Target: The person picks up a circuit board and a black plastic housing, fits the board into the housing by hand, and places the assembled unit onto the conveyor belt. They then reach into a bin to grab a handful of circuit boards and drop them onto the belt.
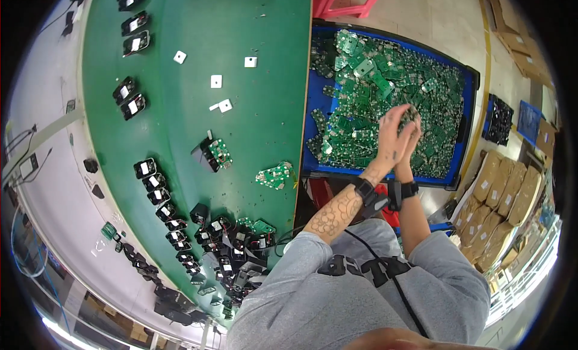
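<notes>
You wear a grey top [361, 308] with black lettering [385, 269]; a black cable [402, 291] crosses it. Flower outlines [326, 221] decorate your left forearm [347, 200], a small dark mark [394, 155] the base of your left hand [389, 135]. Chunky black bands [364, 189] circle both wrists [375, 175].

Right of centre, the left hand [391, 132] and right hand [412, 140] are held close together over green circuit boards [358, 112] heaped in a blue tray [316, 92]

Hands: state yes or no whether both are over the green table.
No, the left hand and right hand are over the blue bin of circuit boards, beside the table.
</notes>
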A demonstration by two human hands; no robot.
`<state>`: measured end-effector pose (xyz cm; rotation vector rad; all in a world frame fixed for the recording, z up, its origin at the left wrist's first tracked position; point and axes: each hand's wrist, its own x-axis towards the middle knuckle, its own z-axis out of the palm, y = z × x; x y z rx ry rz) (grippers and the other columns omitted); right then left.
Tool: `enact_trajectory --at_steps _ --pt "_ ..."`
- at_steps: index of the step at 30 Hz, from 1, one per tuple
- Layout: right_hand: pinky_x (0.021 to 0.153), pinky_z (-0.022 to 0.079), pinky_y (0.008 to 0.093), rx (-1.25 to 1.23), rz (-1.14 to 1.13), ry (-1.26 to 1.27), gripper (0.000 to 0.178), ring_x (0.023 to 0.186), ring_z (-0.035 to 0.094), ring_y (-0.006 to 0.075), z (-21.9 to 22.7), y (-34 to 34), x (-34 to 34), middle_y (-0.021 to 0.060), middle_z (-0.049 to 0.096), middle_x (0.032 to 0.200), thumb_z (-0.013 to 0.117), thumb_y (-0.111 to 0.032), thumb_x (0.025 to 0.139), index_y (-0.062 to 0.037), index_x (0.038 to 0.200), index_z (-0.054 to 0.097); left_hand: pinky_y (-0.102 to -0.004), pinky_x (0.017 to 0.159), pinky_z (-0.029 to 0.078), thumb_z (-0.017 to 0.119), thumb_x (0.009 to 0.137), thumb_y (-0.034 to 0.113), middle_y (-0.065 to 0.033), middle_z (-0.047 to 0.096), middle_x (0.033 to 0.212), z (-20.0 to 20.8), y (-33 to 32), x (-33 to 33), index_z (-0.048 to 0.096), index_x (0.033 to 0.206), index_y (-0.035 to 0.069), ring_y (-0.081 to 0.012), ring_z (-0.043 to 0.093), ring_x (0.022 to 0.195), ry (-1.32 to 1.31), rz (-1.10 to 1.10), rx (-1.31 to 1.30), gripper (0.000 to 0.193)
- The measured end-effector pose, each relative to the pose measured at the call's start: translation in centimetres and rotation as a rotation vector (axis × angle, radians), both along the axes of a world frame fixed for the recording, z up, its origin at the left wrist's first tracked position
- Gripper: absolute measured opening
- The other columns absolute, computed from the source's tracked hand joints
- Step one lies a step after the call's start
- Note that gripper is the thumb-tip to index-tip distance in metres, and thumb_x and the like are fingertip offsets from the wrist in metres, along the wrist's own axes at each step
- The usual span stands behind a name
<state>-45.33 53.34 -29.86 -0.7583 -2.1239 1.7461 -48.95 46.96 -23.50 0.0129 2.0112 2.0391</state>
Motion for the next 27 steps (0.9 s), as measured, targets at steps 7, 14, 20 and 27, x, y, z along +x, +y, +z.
enact_trajectory --at_steps 7,14,20,27 --pt "0.103 0.037 0.035 -0.331 0.2 0.162 0.043 0.12 0.049 0.0223 6.6 -6.1 0.5 0.0128 0.053 0.129 0.039 -0.028 0.099 -0.0008 0.13 0.05 -0.0489 0.098 0.037 0.065 0.078 0.027 -0.0203 0.051 0.128 9.4 -6.1 -1.7 0.058 0.124 0.011 -0.0413 0.046 0.117 0.196 0.019 -0.149 0.049" --pt "0.105 0.035 0.0357 -0.65 0.383 0.332 0.047 0.122 0.047 0.0231 12.5 -20.6 -5.8 0.0136 0.052 0.132 0.04 -0.033 0.098 -0.0005 0.131 0.048 -0.0488 0.103 0.033 0.067 0.076 0.021 -0.0245 0.043 0.136 14.5 -20.1 -4.8 0.056 0.126 0.008 -0.0396 0.041 0.123 0.546 0.281 -0.599 0.053" --pt "0.108 0.032 0.0388 -0.579 0.585 0.406 0.055 0.126 0.046 0.0283 13.0 -25.0 -11.6 0.0156 0.049 0.137 0.044 -0.039 0.095 -0.0009 0.134 0.047 -0.0481 0.105 0.031 0.053 0.09 0.022 -0.023 0.042 0.139 10.3 -26.4 -4.8 0.052 0.13 0.004 -0.0394 0.04 0.126 0.476 0.411 -0.759 0.043" --pt "0.114 0.018 0.0473 0.522 0.633 0.3 0.053 0.139 0.029 0.0333 12.6 -24.6 -13.7 0.0102 0.045 0.144 0.052 -0.03 0.093 -0.0086 0.141 0.043 -0.053 0.112 0.023 0.05 0.093 0.016 -0.0222 0.035 0.148 8.2 -28.1 -4.0 0.039 0.143 0.003 -0.0435 0.028 0.138 0.413 0.483 -0.88 0.053"
